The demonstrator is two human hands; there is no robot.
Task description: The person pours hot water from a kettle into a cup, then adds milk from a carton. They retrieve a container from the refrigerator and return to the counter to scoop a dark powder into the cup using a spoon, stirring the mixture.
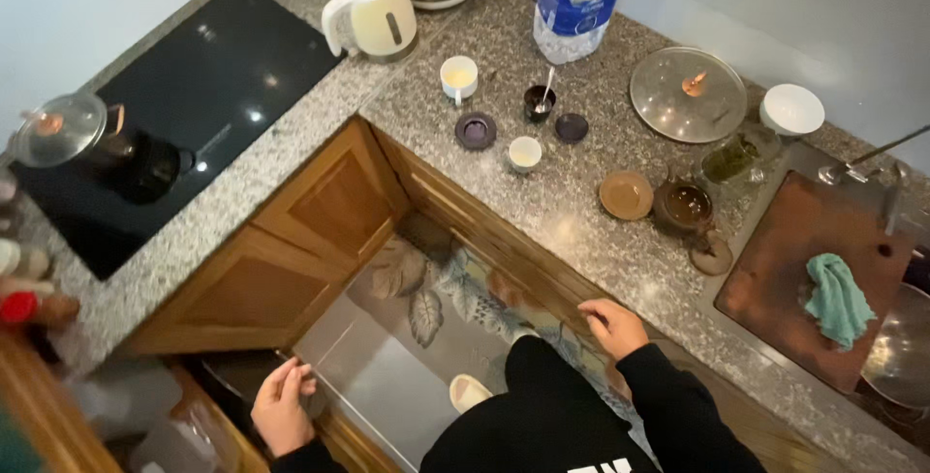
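Two hands are in view below the granite counter (581, 212). Left hand (283, 405), fingers loosely together, rests on the edge of an opened lower cabinet door (373, 376). Right hand (612, 326), fingers curled, touches the wooden front (504, 250) under the counter edge. Small cups (524, 153) stand well apart above.
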